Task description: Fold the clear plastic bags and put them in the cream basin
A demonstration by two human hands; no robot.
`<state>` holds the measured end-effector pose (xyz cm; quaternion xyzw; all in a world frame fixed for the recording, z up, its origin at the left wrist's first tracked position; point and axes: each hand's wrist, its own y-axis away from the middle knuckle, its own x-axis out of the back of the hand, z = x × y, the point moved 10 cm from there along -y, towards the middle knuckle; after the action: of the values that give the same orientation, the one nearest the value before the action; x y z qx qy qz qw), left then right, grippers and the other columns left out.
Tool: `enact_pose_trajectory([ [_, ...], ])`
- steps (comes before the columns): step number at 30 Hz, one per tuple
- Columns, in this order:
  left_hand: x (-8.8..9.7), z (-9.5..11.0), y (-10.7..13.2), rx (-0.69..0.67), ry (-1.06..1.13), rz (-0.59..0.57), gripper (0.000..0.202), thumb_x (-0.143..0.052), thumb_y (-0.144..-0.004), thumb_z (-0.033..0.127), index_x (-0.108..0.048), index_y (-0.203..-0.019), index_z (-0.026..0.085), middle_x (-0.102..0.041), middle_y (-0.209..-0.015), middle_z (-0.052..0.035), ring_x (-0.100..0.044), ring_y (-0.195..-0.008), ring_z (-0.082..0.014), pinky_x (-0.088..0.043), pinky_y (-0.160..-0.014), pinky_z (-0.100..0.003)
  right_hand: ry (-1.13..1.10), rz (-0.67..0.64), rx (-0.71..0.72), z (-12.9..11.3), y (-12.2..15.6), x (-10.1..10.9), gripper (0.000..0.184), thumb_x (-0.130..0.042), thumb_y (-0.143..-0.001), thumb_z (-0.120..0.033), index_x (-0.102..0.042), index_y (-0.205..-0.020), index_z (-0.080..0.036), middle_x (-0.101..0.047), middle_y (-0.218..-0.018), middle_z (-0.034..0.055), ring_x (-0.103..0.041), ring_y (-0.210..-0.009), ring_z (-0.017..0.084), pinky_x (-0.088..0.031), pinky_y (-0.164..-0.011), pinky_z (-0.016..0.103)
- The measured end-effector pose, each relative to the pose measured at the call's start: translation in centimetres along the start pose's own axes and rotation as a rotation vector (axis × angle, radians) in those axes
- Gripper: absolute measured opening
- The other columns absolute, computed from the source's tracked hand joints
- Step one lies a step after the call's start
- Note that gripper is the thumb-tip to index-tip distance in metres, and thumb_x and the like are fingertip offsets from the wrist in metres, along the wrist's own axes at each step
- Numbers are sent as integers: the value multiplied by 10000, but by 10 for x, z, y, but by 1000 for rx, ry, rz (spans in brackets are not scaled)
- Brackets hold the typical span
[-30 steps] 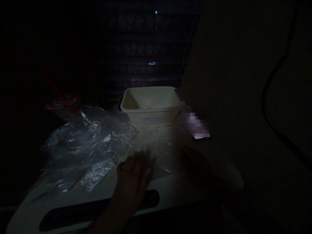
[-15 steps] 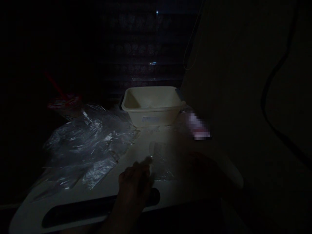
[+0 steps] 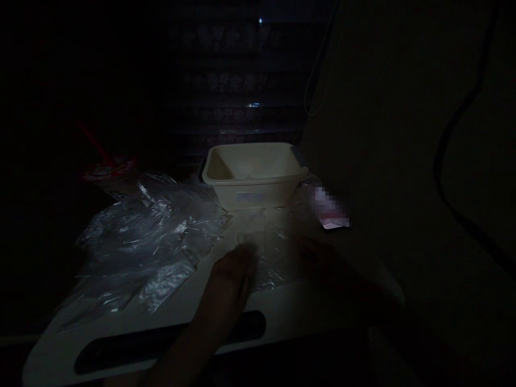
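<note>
The scene is very dark. My left hand (image 3: 231, 271) has its fingers curled together at the left edge of a clear plastic bag (image 3: 276, 263) on the white table; its fingertips are blurred. Deep in shadow, my right hand (image 3: 316, 255) is at the bag's right side with bent fingers, and its grip is hidden by the darkness. Beyond both hands stands a cream plastic basin (image 3: 253, 191) with grey handles and a pale label.
Crinkled clear plastic bags (image 3: 149, 242) are heaped on the table's left side. Behind them is a cup (image 3: 110, 172) with a red straw. A phone-like object (image 3: 332, 212), partly pixelated, lies right of the basin. The white table (image 3: 52, 355) has a dark slot near its front edge.
My left hand has moved slightly forward and right, and the clear bag has shifted the same way. My right hand has come a little farther forward and left.
</note>
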<state>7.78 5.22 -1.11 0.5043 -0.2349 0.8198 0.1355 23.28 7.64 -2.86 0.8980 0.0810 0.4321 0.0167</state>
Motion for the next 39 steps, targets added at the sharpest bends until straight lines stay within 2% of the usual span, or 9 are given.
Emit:
enact_pose_trajectory([
  [4,-21,4,-3,-28,-162,-117,426,-284,-825,209,-277,-1229,74,-294,-1282,-146,-255,-1170,-227,-260,-913,-423,59,96,-12,4,5,7,301,-428,-731,-196,-526,-1016,-200,-549,-997,73,-495,-916,206,-376,-785,321],
  [7,-24,7,1,-43,-235,-123,443,-295,-824,235,-262,-1236,73,-265,-1295,-146,-219,-1182,-244,-223,-917,-453,79,125,-8,5,13,6,242,-440,-764,-237,-521,-989,-198,-527,-1005,72,-472,-932,190,-360,-808,351],
  [14,2,-7,26,127,-217,49,420,-366,-793,294,-371,-1178,127,-456,-1153,-126,-403,-1027,-271,-294,-809,-444,18,150,-9,15,26,7,243,-403,-809,-289,-479,-1007,-172,-493,-1027,56,-503,-845,138,-428,-718,335],
  [20,-3,-13,34,216,-15,75,421,-395,-778,300,-346,-1186,209,-545,-1000,-70,-498,-876,-215,-349,-726,-387,-76,151,-10,19,31,8,240,-397,-812,-286,-483,-1003,-169,-496,-1021,54,-507,-838,137,-433,-711,330],
  [23,-1,-17,32,238,-30,88,413,-414,-767,305,-374,-1168,216,-548,-979,-72,-506,-855,-220,-363,-710,-394,-124,164,-15,21,32,11,246,-408,-807,-285,-476,-1013,-167,-496,-1021,57,-508,-834,136,-436,-705,330],
  [28,1,-9,25,78,-53,79,416,-396,-783,286,-347,-1187,199,-492,-1117,-82,-465,-973,-222,-384,-741,-380,-192,168,-36,26,32,10,242,-413,-805,-285,-482,-1001,-161,-516,-985,53,-522,-795,125,-449,-675,314],
  [34,-16,6,8,-42,-236,-76,445,-275,-834,249,-223,-1252,105,-238,-1311,-121,-183,-1199,-219,-240,-914,-435,-205,98,-33,23,18,3,244,-442,-751,-234,-522,-974,-180,-592,-885,57,-565,-771,157,-475,-640,289],
  [37,-27,7,-1,-60,-282,-161,471,-235,-847,292,-175,-1265,85,-186,-1327,-125,-123,-1213,-217,-192,-940,-443,-40,202,-19,18,13,14,275,-397,-744,-239,-527,-970,-153,-595,-900,84,-566,-798,192,-473,-669,336],
  [39,-31,8,-7,-75,-309,-185,483,-215,-850,298,-154,-1268,65,-168,-1329,-134,-98,-1216,-219,-167,-952,-442,114,323,57,3,13,21,309,-360,-754,-250,-519,-988,-128,-581,-938,112,-552,-838,211,-460,-709,366],
])
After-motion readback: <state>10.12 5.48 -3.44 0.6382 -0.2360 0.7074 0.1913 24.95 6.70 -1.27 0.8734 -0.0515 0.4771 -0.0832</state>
